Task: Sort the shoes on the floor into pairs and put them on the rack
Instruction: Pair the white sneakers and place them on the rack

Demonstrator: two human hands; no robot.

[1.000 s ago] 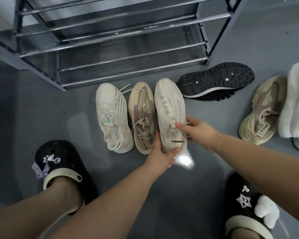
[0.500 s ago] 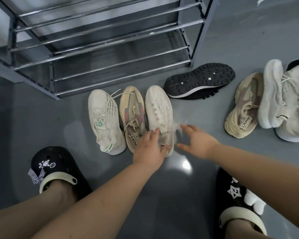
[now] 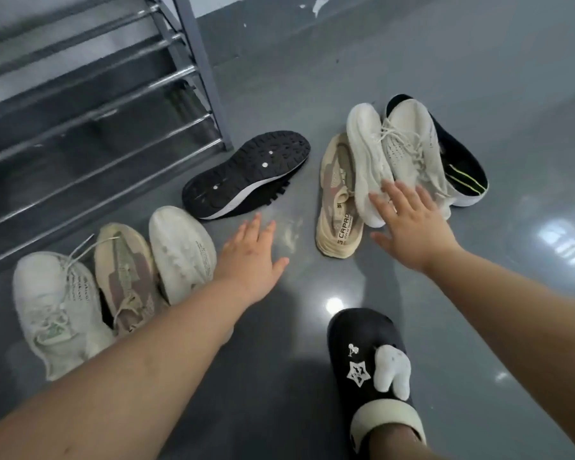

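Observation:
Three shoes stand side by side at the lower left: a white laced sneaker [image 3: 52,307], a beige and brown one [image 3: 125,277] and a plain white one [image 3: 181,252]. A black shoe [image 3: 246,172] lies sole-up in the middle. To the right lie a beige "CAPAC" shoe [image 3: 337,200], a white shoe on its side [image 3: 367,154], a white laced sneaker [image 3: 412,151] and a black shoe with green stripes [image 3: 462,167]. My left hand [image 3: 249,257] hovers open beside the plain white shoe. My right hand [image 3: 409,224], fingers spread, touches the heel of the tipped white shoe.
The metal shoe rack [image 3: 90,104] with bare bars fills the upper left, its grey post [image 3: 200,68] next to the black shoe. My right foot in a black clog [image 3: 372,370] with charms stands at the bottom. The grey floor is glossy.
Both hands have let go of the plain white shoe and moved right. The right hand has reached the right-hand group of shoes. The view has swung to the right.

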